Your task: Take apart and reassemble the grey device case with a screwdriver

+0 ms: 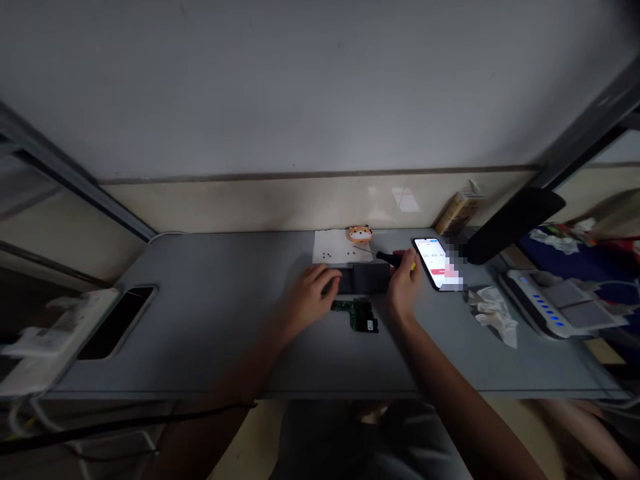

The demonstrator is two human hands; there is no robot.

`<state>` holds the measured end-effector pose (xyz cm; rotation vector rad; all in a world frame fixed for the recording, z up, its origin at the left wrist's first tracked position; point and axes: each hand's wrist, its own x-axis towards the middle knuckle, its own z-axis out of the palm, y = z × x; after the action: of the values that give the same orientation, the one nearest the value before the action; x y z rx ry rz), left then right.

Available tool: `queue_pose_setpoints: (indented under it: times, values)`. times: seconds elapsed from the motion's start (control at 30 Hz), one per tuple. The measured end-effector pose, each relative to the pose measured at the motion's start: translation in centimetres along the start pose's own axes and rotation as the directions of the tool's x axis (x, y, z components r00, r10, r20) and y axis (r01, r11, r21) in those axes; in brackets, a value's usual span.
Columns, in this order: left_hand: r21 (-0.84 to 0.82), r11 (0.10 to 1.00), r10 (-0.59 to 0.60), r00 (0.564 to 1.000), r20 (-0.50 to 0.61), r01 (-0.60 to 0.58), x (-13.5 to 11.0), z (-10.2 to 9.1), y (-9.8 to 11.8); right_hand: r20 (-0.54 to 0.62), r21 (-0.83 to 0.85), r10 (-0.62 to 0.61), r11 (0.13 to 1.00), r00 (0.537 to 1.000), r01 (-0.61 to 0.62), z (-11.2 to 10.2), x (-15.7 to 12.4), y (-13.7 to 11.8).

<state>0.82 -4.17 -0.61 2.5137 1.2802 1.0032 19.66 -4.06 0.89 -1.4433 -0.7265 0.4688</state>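
Note:
A dark rectangular casing [371, 279] lies on the grey table between my hands. The fingers of my left hand [311, 293] are curled round its left end. My right hand [405, 283], at the casing's right end, is closed on a screwdriver [387, 257] with a black and yellow handle. Its thin shaft points left, over a white sheet of paper [333, 244]. Several tiny dark screws [327, 255] lie on that sheet, with an orange animal-faced case [360, 233] at its back right. Just in front of the casing rests a green circuit board [363, 316].
To the right are a lit phone [434, 262], crumpled tissue [494, 313], a black upright object [515, 223], a carton [456, 212] and a white device with blue lights [543, 307]. Another phone [117, 323] lies at left beside a white power strip [65, 340]. A wall closes the back.

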Motion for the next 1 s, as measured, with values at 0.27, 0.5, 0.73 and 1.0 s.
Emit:
queue_pose_setpoints:
  times: [0.27,0.5,0.73,1.0]
  values:
    - [0.046,0.964,-0.266,0.954,0.136,0.262,0.9,-1.5,-3.2,-0.001,0.015,-0.06,0.998,0.998,0.06,-0.1,0.1,0.4]
    - [0.034,0.966,-0.259,0.958,0.121,0.257,1.0,-1.6,-3.8,0.018,0.067,-0.02,0.998,1.0,0.018,-0.1,0.4,0.0]
    - [-0.019,0.975,-0.219,0.969,0.113,0.223,0.7,-1.1,-4.2,-0.013,0.151,-0.083,0.985,0.996,0.084,-0.8,1.0,-1.6]
    - [-0.054,0.962,-0.26,0.957,0.132,0.268,0.6,-0.8,-4.0,0.039,-0.047,-0.602,0.796,0.797,0.604,-2.9,0.6,-2.6]
